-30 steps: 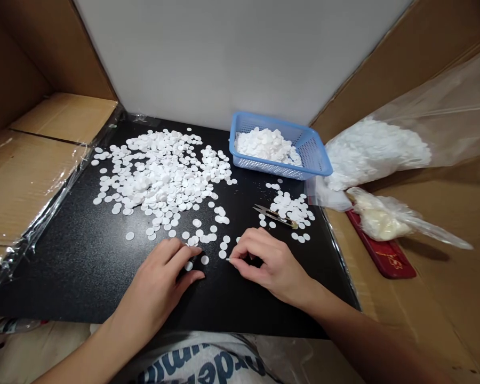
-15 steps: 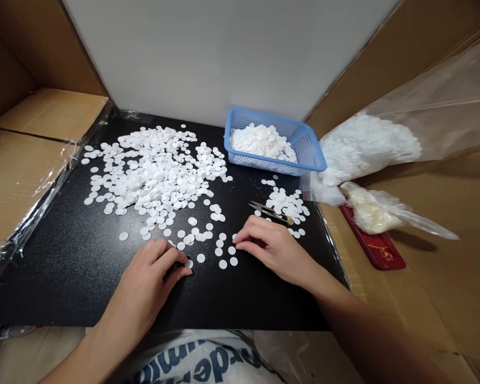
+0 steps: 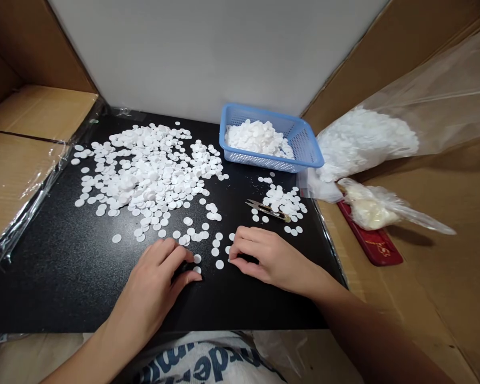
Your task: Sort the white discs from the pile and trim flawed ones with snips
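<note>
Our right hand [image 3: 264, 255] is nearly pinched, thumb and forefinger close together low over the black table [image 3: 84, 288]; a pale speck shows at the tips, but we cannot tell whether it is a disc's edge or a fingernail. Our left hand [image 3: 156, 274] is curved, with a narrow gap between thumb and forefinger, and two white discs [image 3: 197, 258] lie right by that gap. Between the hands a few more lie singly, one loose disc [image 3: 220, 264] nearest us. Beyond them spreads the big pile [image 3: 156, 178], many of its pieces overlapping.

These look thin and light, so we would do best to work with fingertips low, pressing one rim gently and tipping the piece up instead of scraping at its middle. Singles in the sparse patch seem easier than overlaps, where two might come away together. We should mind our right knuckles too: the metal snips [image 3: 279, 215] lie just beyond, blades pointing left, beside the small heap [image 3: 282, 198], with the blue basket [image 3: 264, 161] farther back.
</note>
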`<state>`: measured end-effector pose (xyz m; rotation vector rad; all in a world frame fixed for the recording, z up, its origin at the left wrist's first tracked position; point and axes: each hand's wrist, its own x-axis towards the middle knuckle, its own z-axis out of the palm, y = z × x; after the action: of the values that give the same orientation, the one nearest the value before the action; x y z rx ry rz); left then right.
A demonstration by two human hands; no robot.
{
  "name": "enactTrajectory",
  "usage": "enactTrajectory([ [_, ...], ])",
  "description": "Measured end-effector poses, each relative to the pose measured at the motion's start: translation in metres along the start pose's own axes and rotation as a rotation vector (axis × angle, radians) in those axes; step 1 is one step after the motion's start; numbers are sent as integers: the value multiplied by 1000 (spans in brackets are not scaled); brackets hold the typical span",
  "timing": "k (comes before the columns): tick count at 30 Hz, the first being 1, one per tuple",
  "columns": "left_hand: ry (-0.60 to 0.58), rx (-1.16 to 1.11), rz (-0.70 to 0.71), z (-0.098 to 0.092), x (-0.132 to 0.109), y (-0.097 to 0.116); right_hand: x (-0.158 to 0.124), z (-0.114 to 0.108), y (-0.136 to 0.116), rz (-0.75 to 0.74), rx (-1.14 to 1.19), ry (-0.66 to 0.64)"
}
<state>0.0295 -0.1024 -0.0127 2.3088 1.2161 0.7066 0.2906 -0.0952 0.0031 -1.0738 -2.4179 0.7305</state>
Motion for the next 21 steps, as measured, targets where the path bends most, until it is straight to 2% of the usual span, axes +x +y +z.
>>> enactTrajectory([
  [2, -1, 7, -14, -1, 0, -1, 0, 1, -2, -24, -67, 21],
  [6, -28, 11, -24, -3, -2, 0, 1, 3, -4, -38, -90, -52],
  [9, -70, 21, -13, -3, -4, 2, 1, 7, -5, -38, -117, 2],
  [14, -102, 48, 38, 2, -3, 3, 5, 15, -9, -108, -207, 43],
  [21, -88, 131, 128, 12, 4, 8, 3, 13, -10, -155, -188, 31],
])
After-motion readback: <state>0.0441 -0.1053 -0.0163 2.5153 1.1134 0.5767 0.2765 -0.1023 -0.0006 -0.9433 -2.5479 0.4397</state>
